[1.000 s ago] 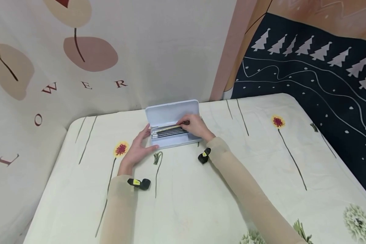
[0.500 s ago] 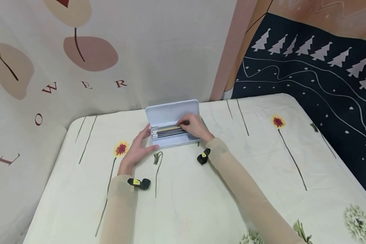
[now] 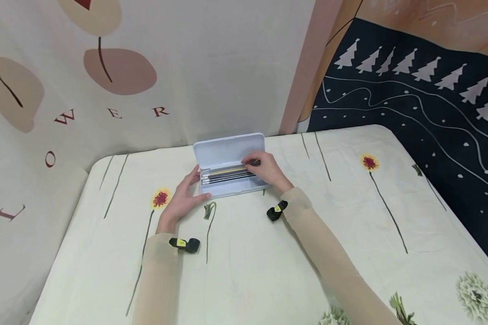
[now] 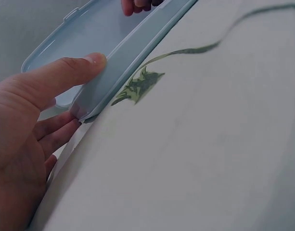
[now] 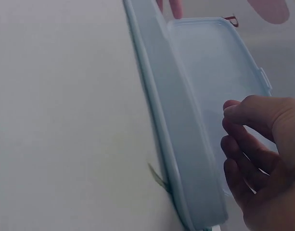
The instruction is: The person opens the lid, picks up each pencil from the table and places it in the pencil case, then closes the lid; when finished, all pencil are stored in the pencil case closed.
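Note:
An open pale-blue pencil case [image 3: 227,191] sits at the table's far edge, its lid [image 3: 229,151] tipped back. Inside lie several dark pencils [image 3: 227,176] and a yellowish one [image 3: 223,171], side by side. My left hand [image 3: 181,198] grips the case's left end; in the left wrist view the thumb [image 4: 80,68] lies over the front wall while other fingers reach round the end. Over the case's right half is my right hand [image 3: 266,170]. In the right wrist view its fingers [image 5: 253,149] curl loosely near the thumb, with nothing visible between them. It hides the pencils' right ends.
A white flower-printed cloth [image 3: 244,262] covers the table. Behind it hangs a pale printed curtain [image 3: 227,67], with a dark tree-patterned cloth [image 3: 390,99] at the right. Each wrist carries a small black camera [image 3: 193,245].
My right hand has let go of the yellowish pencil, which now lies in the case with the dark ones. The hand then shifted slightly right. My left hand stays on the case.

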Demonstrator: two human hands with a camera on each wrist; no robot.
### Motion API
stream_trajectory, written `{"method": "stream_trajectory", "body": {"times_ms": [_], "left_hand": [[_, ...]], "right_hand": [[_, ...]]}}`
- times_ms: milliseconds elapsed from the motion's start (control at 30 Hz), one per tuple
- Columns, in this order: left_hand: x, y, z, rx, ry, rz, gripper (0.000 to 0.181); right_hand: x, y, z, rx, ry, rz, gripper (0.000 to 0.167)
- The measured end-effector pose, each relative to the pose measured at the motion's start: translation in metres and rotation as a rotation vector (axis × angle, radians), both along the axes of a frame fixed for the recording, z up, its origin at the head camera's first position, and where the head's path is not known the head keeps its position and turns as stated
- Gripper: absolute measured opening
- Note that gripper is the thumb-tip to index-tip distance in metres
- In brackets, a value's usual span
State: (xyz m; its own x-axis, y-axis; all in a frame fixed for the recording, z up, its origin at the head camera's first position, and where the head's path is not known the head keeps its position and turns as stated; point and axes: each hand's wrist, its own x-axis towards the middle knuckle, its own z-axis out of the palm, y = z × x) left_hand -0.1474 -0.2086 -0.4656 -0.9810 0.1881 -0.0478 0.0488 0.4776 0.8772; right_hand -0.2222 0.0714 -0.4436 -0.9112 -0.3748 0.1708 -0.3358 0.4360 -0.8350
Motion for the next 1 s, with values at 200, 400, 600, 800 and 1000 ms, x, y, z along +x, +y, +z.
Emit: {"method": "stream_trajectory", "body": {"times_ms": [200,400,600,800,1000], "left_hand": [[0.0,0.0,0.0,0.001,-0.008,0.001,0.097],[0.0,0.0,-0.001,0.002,-0.016,-0.002,0.096],[0.0,0.0,-0.002,0.013,-0.012,-0.011,0.097],[-0.001,-0.001,-0.004,-0.029,-0.006,-0.001,0.097],[-0.001,-0.001,-0.003,-0.03,0.002,-0.007,0.097]], "right_hand": [[0.005,0.013,0.003,-0.043,0.007,-0.029,0.015],[0.008,0.027,0.006,-0.029,0.019,-0.048,0.016],[0.012,0.041,0.011,-0.049,-0.007,-0.087,0.016],[0.017,0.056,0.01,-0.032,-0.036,-0.133,0.017],[0.021,0.071,0.006,-0.021,-0.051,-0.168,0.017]]}}
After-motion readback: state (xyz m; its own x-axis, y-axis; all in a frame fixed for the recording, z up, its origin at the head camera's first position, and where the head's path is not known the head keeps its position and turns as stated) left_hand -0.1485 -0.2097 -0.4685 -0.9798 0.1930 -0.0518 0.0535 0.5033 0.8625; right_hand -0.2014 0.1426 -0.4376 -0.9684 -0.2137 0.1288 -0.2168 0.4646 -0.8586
